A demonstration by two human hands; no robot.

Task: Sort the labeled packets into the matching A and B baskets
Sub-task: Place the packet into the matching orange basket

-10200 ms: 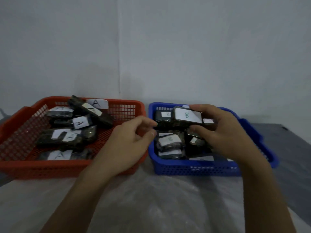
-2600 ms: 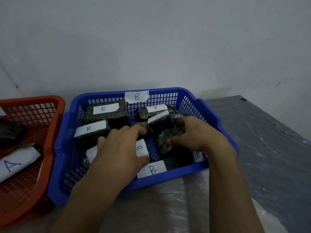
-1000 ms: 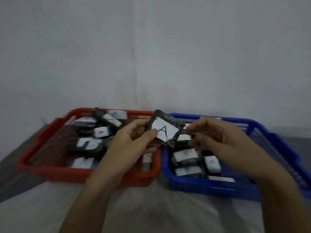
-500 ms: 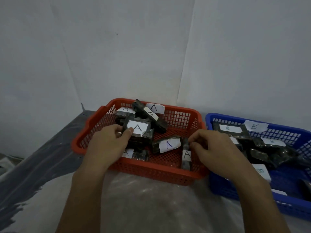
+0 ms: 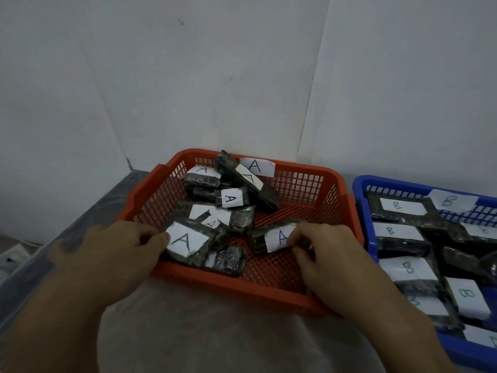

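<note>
1. Head view looks down on a red basket [image 5: 333, 189] with a blue basket [image 5: 360, 189] just beside it on its right, both sitting on a plastic-covered tabletop [image 5: 215, 332] up against a white wall [image 5: 188, 76].
2. The red basket has an A tag [image 5: 256, 166] on its far wall and a loose pile of dark packets with white A labels, mostly toward its far left corner.
3. Left hand [image 5: 107, 254] reaches over the basket's near left corner, fingers curled round the left end of a big A packet [image 5: 188, 242] that lies tilted on top of other packets. So it's got a grip on that one.
4. Right hand [image 5: 330, 254] is inside the basket near its right wall, fingertips pinched on the right end of another A packet [image 5: 271, 236], which rests on the basket floor.
5. The blue basket carries a B tag [image 5: 451, 201] on its far wall and is full of B packets [image 5: 403, 232] lying flat side by side.
6. Both forearms come in from the near edge of the tabletop.
</note>
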